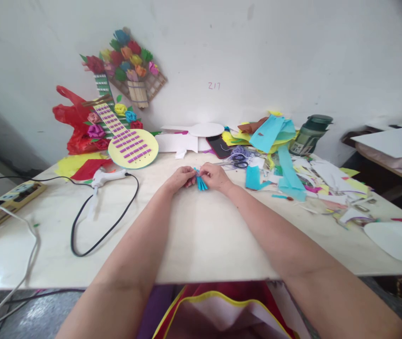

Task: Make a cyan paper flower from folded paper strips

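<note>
Between my two hands, over the middle of the table, is a small piece of blue crepe paper, gathered at the top and fanned out in folds below. My left hand pinches its upper left side. From the other side, the fingers of my right hand close on its gathered top. The fingertips hide part of the paper there. Just right of my right hand lie a cut blue paper piece and dark-handled scissors.
On the left, a white glue gun trails a looped black cord near a power strip. Paper flower crafts lean on the wall behind. A phone, a green bottle and paper scraps spread toward the right.
</note>
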